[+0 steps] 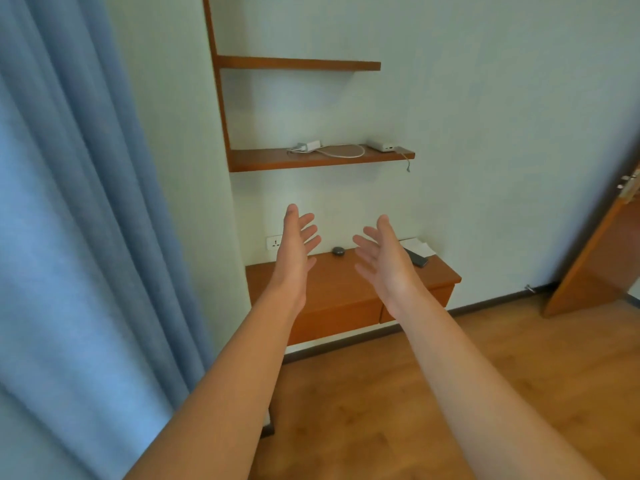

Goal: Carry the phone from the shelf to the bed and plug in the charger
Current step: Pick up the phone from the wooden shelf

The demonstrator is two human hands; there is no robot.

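Note:
My left hand [297, 244] and my right hand [382, 256] are stretched out in front of me, palms facing each other, fingers spread, holding nothing. Behind them a low wooden cabinet [341, 296] hangs on the wall. A dark phone [416, 258] lies on its right end, partly hidden by my right hand. On the wooden shelf [322, 160] above lie a white charger [309, 146] with a coiled white cable [343, 152] and a grey power bank [383, 146]. No bed is in view.
A wall socket [275, 242] sits left of my left hand. A small dark round object [337, 250] and white paper [417, 244] lie on the cabinet. Blue curtains [79, 220] fill the left. An open wooden door [595, 258] stands right. Upper shelf [298, 63] holds nothing visible.

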